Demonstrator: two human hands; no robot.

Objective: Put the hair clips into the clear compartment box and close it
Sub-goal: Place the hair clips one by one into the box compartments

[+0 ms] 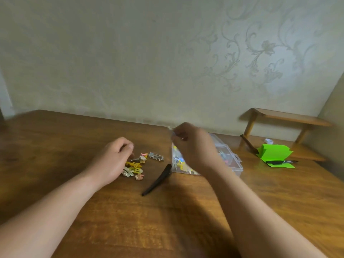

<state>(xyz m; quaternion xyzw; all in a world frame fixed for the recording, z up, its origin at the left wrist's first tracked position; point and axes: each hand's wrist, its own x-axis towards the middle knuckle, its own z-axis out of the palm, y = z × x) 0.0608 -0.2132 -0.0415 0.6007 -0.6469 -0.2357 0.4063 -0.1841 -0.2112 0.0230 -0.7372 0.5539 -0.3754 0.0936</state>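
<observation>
1. Clear compartment box [233, 162]: on the table [130, 220], right of centre, just ahead of your R forearm. Your R hand covers most of it; only the right-end compartments and near-left corner show. Can't tell how the lid stands.
2. Clips in box [179, 163]: yellow and blue bits seen through the plastic at the near-left corner, a few more [224, 155] past your wrist. Which compartment: unclear.
3. R hand [194, 147]: raised over the box, fingers curled, thumb and fingertips pinching a small pale piece [170, 128]. Blurred, can't say what it is.
4. L hand [112, 159]: knuckles up, fingers curled down onto the loose pile. Fingertips hidden; can't tell if it grips anything.
5. Loose pile [134, 168]: yellow, cream and pink clips on the table, touching your L hand, well left of the box.
6. Silver star clip [156, 156]: alone, btwn pile and box.
7. Long black clip [158, 180]: lying diagonal, far tip near the box's near-left corner.
8. Green paper stack [273, 152]: right of the box, apart from it; black marker [281, 162] lies across it. Too small to read any print on the marker.
9. Wooden shelf [290, 119]: far right, against the patterned wall [167, 62]. Small white item [269, 141] under it, too small to ID.
</observation>
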